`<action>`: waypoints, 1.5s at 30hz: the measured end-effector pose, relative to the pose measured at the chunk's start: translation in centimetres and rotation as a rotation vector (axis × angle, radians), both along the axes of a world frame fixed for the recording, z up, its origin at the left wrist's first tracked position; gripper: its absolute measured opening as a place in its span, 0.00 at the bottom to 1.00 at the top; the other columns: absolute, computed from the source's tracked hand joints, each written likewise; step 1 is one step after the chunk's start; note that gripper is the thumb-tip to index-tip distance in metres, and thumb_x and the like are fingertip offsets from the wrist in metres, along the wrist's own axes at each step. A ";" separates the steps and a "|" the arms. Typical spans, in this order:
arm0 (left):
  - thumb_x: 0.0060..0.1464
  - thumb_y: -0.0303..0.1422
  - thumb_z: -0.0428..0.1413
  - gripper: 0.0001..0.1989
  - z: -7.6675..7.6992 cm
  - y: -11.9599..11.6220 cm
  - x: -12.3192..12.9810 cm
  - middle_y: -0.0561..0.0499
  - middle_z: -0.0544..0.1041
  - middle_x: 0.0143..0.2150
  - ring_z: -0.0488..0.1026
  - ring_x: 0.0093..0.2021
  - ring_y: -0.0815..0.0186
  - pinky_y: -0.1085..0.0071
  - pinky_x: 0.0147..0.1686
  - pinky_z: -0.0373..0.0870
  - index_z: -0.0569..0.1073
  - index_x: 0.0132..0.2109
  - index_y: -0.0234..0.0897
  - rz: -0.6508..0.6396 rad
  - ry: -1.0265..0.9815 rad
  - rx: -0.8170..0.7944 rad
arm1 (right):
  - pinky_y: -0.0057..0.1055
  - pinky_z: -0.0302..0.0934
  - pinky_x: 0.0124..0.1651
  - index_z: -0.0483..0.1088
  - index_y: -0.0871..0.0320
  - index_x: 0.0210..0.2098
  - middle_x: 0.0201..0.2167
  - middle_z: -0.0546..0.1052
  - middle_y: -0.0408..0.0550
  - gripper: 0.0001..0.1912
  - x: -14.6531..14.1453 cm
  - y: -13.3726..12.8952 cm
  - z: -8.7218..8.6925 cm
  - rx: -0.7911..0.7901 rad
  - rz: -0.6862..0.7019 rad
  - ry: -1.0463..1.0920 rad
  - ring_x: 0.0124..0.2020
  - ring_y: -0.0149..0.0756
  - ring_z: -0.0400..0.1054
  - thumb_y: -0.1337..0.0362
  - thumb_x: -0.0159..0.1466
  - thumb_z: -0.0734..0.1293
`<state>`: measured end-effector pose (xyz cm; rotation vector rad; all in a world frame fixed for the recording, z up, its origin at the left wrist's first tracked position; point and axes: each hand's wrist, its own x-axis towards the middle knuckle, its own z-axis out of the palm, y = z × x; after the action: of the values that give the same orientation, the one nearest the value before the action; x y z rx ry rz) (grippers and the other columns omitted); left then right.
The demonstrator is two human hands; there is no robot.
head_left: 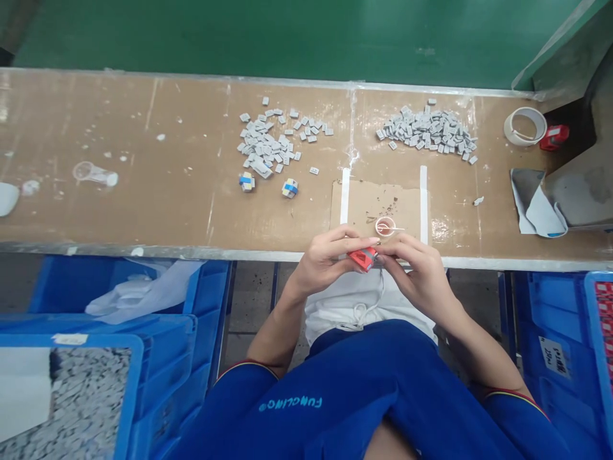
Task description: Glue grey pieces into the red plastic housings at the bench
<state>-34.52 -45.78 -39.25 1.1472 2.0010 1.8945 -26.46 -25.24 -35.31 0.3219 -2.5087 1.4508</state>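
Note:
My left hand (323,259) is closed on a small red plastic part (363,258) with a grey patch on its top, held just over the table's front edge. My right hand (421,265) pinches at the right side of that part. Whatever its fingertips hold is too small to make out. Just beyond my hands stands a small round cup (384,220) with reddish contents and a thin white stick across it. Under the cup lies a cardboard sheet (354,198), fixed by white tape strips and marked with dark specks.
Two piles of small grey pieces, a left pile (265,144) and a right pile (431,130), lie farther back. Two white-blue-yellow blocks sit by the left one. A tape roll (512,131) and metal box (582,185) stand right. Blue crates (163,351) flank me.

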 end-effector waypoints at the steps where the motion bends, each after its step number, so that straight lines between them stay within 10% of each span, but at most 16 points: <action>1: 0.63 0.34 0.66 0.20 -0.2 0.2 0.3 0.46 0.82 0.45 0.80 0.43 0.66 0.72 0.41 0.77 0.81 0.61 0.46 0.023 -0.064 0.037 | 0.27 0.69 0.37 0.78 0.58 0.44 0.37 0.79 0.46 0.09 0.0 -0.1 -0.1 -0.011 -0.010 -0.002 0.36 0.31 0.74 0.75 0.71 0.68; 7: 0.56 0.30 0.71 0.23 -1.2 1.0 1.8 0.51 0.81 0.38 0.77 0.38 0.68 0.74 0.37 0.75 0.83 0.58 0.47 0.206 -0.190 0.150 | 0.28 0.70 0.38 0.77 0.57 0.45 0.37 0.80 0.47 0.09 0.4 -1.9 -0.7 -0.030 -0.162 0.108 0.37 0.32 0.76 0.75 0.71 0.68; 15: 0.57 0.29 0.70 0.24 0.0 0.4 1.3 0.50 0.82 0.39 0.76 0.36 0.69 0.73 0.35 0.73 0.82 0.60 0.49 0.213 0.004 0.040 | 0.31 0.62 0.32 0.71 0.59 0.34 0.29 0.74 0.46 0.11 0.0 -1.4 0.4 0.374 -0.080 0.256 0.29 0.33 0.66 0.77 0.72 0.65; 22: 0.59 0.31 0.69 0.21 -0.4 0.1 0.4 0.50 0.81 0.37 0.77 0.34 0.72 0.77 0.33 0.73 0.83 0.58 0.48 0.080 0.031 0.080 | 0.28 0.69 0.35 0.75 0.59 0.44 0.35 0.76 0.46 0.06 0.4 -0.4 -0.5 -0.003 0.038 0.138 0.34 0.30 0.72 0.73 0.72 0.67; 32: 0.62 0.32 0.67 0.18 -0.1 -0.8 0.0 0.46 0.86 0.40 0.80 0.34 0.70 0.76 0.33 0.75 0.83 0.58 0.45 -0.060 0.089 0.037 | 0.27 0.64 0.32 0.78 0.59 0.42 0.31 0.73 0.44 0.05 0.8 -0.2 -0.8 -0.144 0.148 -0.005 0.30 0.29 0.69 0.71 0.72 0.68; 45: 0.62 0.40 0.66 0.16 0.2 -1.2 -1.1 0.46 0.79 0.32 0.75 0.29 0.69 0.76 0.29 0.71 0.86 0.54 0.40 -0.087 0.003 0.038 | 0.28 0.72 0.41 0.76 0.58 0.46 0.39 0.83 0.50 0.05 -0.1 -0.3 -0.6 0.081 0.191 0.127 0.38 0.34 0.79 0.69 0.73 0.67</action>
<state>-35.59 -47.02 -39.06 1.2257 1.8916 1.8969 -26.56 -25.53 -35.91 0.6633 -2.4939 1.3487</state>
